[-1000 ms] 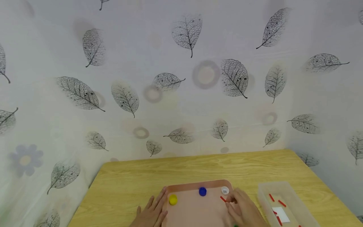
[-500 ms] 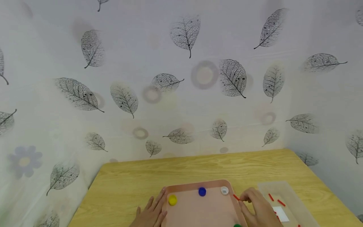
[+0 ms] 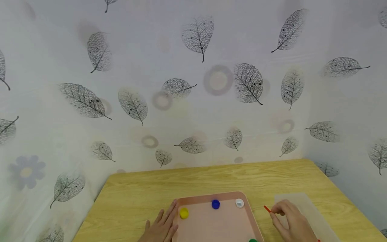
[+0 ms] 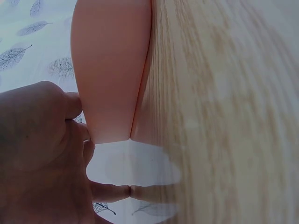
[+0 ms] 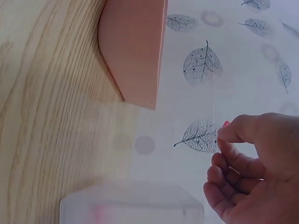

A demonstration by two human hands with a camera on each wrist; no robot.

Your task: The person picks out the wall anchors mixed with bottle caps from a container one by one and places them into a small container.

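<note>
My right hand (image 3: 292, 220) pinches a short red stick (image 3: 267, 209) between thumb and fingertips, above the near-left part of a translucent bin. In the right wrist view only a sliver of the red stick (image 5: 226, 124) shows past the thumb. My left hand (image 3: 161, 225) rests at the left rim of a pink tray (image 3: 217, 222), fingers straight and spread. The left wrist view has that hand (image 4: 42, 149) against the outside of the tray wall (image 4: 110, 70). Inside the tray sit round caps: yellow (image 3: 184, 212), blue (image 3: 215, 204), white (image 3: 239, 203) and green (image 3: 253, 240), partly cut off by the frame.
The translucent bin (image 3: 314, 208) stands right of the tray on a wood-grain table (image 3: 142, 188); my right hand hides most of its contents, with a bit of red showing near the wrist. Behind the table rises a wall (image 3: 193, 114) printed with leaves.
My right hand has lifted the red stick from beside the white cap and carried it rightward, out over the tray's rim to the bin. The left hand has stayed put.
</note>
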